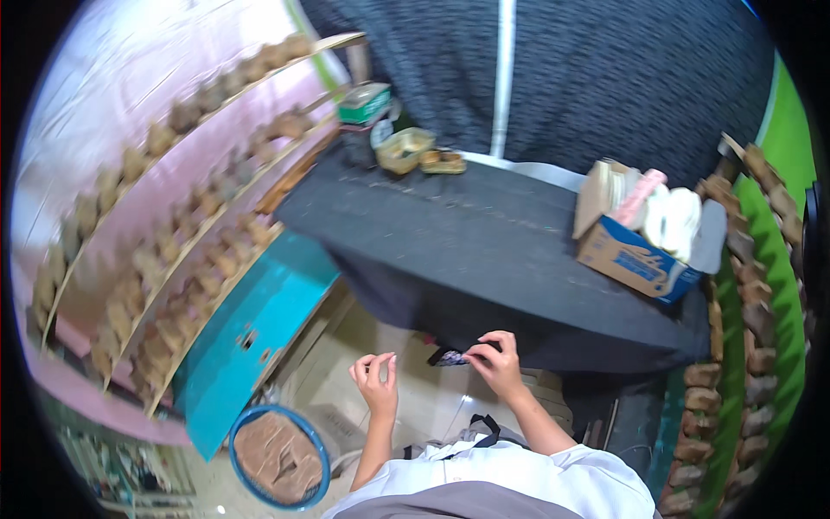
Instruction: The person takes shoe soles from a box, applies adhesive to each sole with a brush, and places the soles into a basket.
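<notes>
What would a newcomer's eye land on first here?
Probably the black-covered table across the middle, with an open blue-and-brown box at its right end. Rows of brown lumps run along both sides; the left hand and right hand are raised before the table.

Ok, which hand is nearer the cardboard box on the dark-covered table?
Right. The right hand is below and left of the cardboard box in the picture; the left hand is farther left.

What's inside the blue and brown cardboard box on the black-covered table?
Out of the cardboard box poke a pink item and bulky white pieces. Whatever lies lower is covered and cannot be seen.
</notes>
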The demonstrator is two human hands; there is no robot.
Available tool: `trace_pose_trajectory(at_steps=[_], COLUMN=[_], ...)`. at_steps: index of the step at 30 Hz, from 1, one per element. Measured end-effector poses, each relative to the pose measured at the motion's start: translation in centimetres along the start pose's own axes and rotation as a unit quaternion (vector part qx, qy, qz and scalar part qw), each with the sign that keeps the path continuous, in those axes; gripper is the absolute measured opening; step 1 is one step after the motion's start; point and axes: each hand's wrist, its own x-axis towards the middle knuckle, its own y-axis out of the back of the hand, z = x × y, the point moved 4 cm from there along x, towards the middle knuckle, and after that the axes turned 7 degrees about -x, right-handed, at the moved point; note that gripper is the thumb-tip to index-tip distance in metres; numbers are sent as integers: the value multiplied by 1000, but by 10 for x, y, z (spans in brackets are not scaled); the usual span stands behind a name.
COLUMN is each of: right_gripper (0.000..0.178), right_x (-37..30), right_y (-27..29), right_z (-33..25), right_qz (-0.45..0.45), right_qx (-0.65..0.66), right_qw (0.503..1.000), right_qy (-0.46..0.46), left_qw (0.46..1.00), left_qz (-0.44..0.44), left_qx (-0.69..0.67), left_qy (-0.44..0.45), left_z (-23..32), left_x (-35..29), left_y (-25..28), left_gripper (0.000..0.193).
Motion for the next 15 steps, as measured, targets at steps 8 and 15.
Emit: trace_pose_trajectory(at_steps=[8,15], right_gripper=[16,17], right_x=[-6,-24], right_y=[152,182], right_z=[115,153], right_qz=[127,174], right_qx=[-167,-219], right_qw=[968,935], right_qy=[-140,-218], left_qw=[960,918], left_qz=[-166,-240], left_qx=[-169,-239], left_qy=[-150,-206], left_z=[140,193], left_x=[-13,10], left_y=[-163,-237], left_gripper=[13,15])
